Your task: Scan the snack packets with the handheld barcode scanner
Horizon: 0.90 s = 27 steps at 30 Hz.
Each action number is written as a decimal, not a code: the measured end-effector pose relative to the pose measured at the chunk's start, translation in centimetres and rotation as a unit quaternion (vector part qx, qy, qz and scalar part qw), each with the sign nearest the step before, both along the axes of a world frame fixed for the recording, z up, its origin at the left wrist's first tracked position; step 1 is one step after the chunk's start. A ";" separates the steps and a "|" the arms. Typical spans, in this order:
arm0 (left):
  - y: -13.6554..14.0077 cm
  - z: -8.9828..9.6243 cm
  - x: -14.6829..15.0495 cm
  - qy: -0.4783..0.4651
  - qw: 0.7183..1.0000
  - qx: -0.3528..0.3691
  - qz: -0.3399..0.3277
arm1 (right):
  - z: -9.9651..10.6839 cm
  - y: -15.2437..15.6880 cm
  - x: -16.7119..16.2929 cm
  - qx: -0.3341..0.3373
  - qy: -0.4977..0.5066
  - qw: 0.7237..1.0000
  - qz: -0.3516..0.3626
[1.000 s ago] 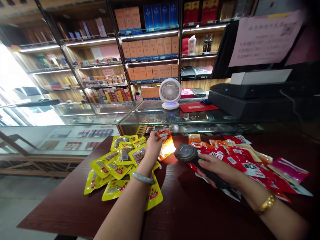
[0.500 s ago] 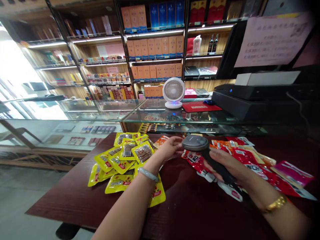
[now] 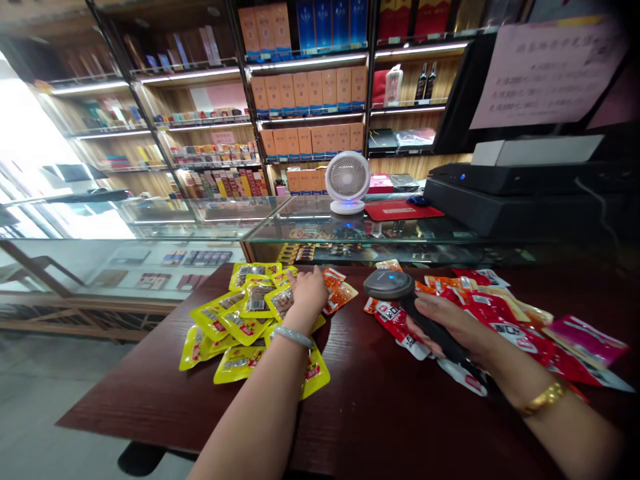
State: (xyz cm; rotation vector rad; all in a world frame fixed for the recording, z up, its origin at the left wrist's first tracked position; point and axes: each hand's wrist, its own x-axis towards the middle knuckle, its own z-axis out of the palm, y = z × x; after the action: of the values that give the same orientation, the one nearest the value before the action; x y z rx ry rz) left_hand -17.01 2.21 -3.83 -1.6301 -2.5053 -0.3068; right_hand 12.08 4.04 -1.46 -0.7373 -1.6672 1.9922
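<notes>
My right hand [image 3: 445,323] is wrapped round the dark handle of a barcode scanner [image 3: 390,285], whose head points left above the table. My left hand [image 3: 309,291], with a pale bangle at the wrist, reaches over the far right edge of a pile of yellow snack packets [image 3: 240,327]. Its fingers are apart and stretched out; the fingertips come close to the packets, and I cannot tell whether they touch. Just right of this hand lie orange snack packets [image 3: 341,297]. Under and beyond the scanner are red and white snack packets [image 3: 500,327], partly hidden by my right hand.
A glass display counter [image 3: 320,230] borders the far side of the dark wooden table [image 3: 150,393]. On it stand a white fan [image 3: 347,181], a red mat [image 3: 400,211] and black till equipment [image 3: 500,200]. A purple packet [image 3: 590,340] lies at the right. Stocked shelves rise behind.
My left hand has moved left, from beside the scanner head to the yellow packets, uncovering the orange packets. My right hand holds the scanner in nearly the same place.
</notes>
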 end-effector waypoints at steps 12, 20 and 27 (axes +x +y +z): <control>0.5 1.4 1.6 -0.427 0.884 0.171 -0.081 | 0.1 0.0 0.0 0.024 -0.012 0.999 0.029; -0.9 2.3 4.4 -0.603 0.777 0.146 -0.112 | 0.8 -0.5 0.0 0.027 -0.034 0.997 0.059; -0.5 1.8 4.1 -0.613 0.762 0.186 -0.093 | 0.7 -0.4 0.1 0.010 -0.040 0.997 0.059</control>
State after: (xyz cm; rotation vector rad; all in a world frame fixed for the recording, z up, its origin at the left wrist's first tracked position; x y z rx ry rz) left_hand -12.95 1.70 -2.01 -1.7350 -2.5369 -2.3882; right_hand 12.13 3.64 -0.72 -0.7365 -1.8136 2.0472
